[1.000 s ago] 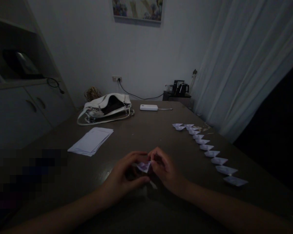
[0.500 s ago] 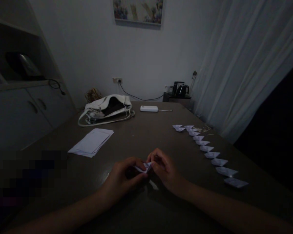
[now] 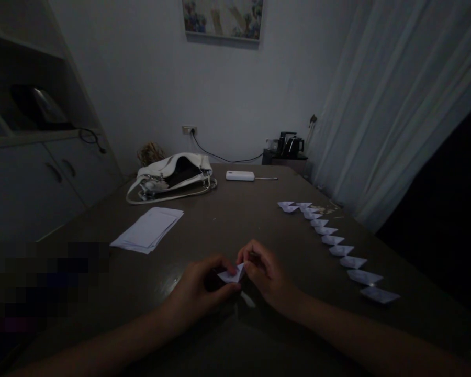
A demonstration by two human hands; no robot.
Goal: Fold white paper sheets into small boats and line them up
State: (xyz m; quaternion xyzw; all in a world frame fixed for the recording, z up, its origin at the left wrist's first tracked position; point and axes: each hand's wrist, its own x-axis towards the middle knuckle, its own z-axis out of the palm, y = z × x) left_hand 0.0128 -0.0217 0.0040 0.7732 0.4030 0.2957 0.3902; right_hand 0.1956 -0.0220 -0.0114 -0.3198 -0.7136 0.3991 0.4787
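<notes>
Between my two hands, just above the table's near middle, is a small folded white paper (image 3: 232,274) with pointed corners. The thumb and forefinger of my left hand (image 3: 199,285) grip it from the left, the forefinger lying over its face. My right hand (image 3: 267,277) pinches its right point between thumb and curled fingers. Off to the right, several folded paper boats (image 3: 341,250) stand in a slanting row along the table. A stack of white paper sheets (image 3: 148,229) lies to the left, beyond my left hand.
A white handbag (image 3: 172,175) rests at the table's back left. Near the far edge lies a white power bank (image 3: 239,176) with a short cable. Small scraps (image 3: 325,209) are beside the far boats. A black kettle (image 3: 293,146) stands beyond the table, near the curtain (image 3: 361,115).
The folded paper has tilted slightly, so more of its flat face shows. My left thumb has shifted a little down and right; my right hand has hardly moved.
</notes>
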